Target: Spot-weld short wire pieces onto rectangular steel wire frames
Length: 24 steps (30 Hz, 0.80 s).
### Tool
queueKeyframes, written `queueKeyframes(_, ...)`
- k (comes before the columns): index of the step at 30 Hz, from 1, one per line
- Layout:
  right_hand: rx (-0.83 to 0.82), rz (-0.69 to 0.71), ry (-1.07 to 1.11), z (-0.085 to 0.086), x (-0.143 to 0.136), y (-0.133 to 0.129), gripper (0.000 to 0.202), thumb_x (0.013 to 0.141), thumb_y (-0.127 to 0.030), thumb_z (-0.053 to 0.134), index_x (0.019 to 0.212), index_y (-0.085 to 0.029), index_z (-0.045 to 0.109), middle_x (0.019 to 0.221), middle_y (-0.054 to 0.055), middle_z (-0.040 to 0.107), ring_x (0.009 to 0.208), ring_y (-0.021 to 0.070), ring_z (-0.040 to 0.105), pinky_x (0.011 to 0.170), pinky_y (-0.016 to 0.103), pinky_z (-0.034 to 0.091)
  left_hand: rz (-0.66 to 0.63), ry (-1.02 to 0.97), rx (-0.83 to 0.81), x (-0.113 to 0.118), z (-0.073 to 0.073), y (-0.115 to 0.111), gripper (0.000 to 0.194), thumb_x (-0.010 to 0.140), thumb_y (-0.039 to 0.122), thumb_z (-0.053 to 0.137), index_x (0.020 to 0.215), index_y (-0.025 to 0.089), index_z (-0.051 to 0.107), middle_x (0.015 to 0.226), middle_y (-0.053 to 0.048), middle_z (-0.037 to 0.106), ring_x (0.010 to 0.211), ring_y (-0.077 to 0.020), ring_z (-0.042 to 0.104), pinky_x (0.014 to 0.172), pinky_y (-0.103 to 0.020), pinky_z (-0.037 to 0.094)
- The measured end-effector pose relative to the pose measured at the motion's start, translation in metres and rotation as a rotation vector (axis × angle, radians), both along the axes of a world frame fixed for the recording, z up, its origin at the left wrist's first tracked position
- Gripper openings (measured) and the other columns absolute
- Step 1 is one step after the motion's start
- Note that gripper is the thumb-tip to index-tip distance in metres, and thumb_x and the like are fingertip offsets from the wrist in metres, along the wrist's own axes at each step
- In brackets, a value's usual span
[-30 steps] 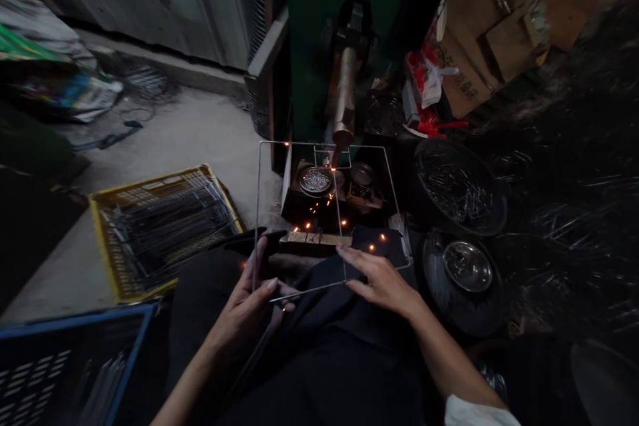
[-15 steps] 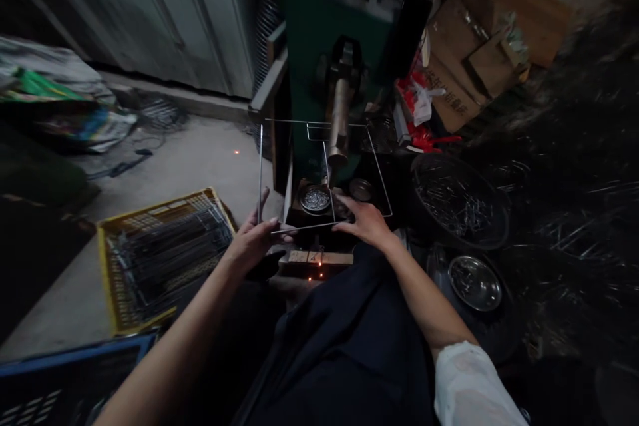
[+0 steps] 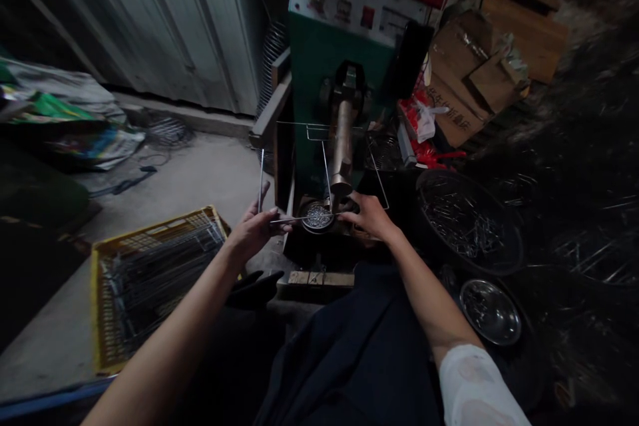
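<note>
A thin bent wire frame (image 3: pixel 261 180) is held up before the welding machine (image 3: pixel 319 53). My left hand (image 3: pixel 249 229) grips its near left corner between thumb and fingers. My right hand (image 3: pixel 370 214) is closed at the near wire, beside the tip of the machine's thick metal arm (image 3: pixel 342 146); its fingertips are partly hidden in shadow. Under the near wire sits a small round dish (image 3: pixel 318 229) with shiny little metal pieces. The frame's far side reaches back past the arm, close to the green housing.
A yellow crate (image 3: pixel 97 306) of wire parts stands to my left. At right are a dark basin (image 3: pixel 514 259) of metal rods and a steel bowl (image 3: pixel 509 326). Cardboard boxes (image 3: pixel 456 106) lie behind a red bag (image 3: pixel 424 140). A ribbed metal wall (image 3: pixel 200 26) rises at back left.
The wire frame has moved forward, its near wire now crossing over the dish. My right hand's fingers have drawn in beside the arm's tip. Orange sparks seen earlier are gone. The view has shifted slightly.
</note>
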State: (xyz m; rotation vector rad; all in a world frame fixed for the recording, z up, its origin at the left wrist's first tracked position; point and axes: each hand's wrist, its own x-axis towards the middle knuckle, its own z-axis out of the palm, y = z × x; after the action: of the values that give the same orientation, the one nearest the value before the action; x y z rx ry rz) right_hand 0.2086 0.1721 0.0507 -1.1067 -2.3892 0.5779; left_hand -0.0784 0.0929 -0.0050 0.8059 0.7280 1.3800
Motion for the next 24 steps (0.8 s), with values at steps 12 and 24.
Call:
queueKeyframes(12, 0.252, -0.221, 0.038, -0.012, 0.024, 0.0, 0.054, 0.078, -0.054, 0.075, 0.118, -0.018, 0.068, 0.118, 0.013, 0.066, 0.108, 0.0265, 0.061, 0.094, 0.038, 0.048, -0.012, 0.075, -0.013, -0.003, -0.003, 0.002, 0.097, 0.083, 0.017, 0.07, 0.157, 0.025, 0.008, 0.077, -0.003, 0.076, 0.068, -0.0228, 0.075, 0.065, -0.033, 0.062)
queueKeyframes(24, -0.094, -0.577, 0.394, -0.05, 0.069, 0.022, 0.052, 0.085, -0.055, 0.053, 0.103, -0.011, 0.073, 0.076, 0.007, 0.072, 0.07, 0.0197, 0.065, 0.063, 0.027, 0.05, -0.015, 0.097, -0.006, -0.005, 0.0, 0.004, 0.103, 0.082, 0.019, 0.07, 0.157, 0.029, 0.0, 0.076, -0.003, 0.076, 0.067, -0.0223, 0.075, 0.06, -0.028, 0.061)
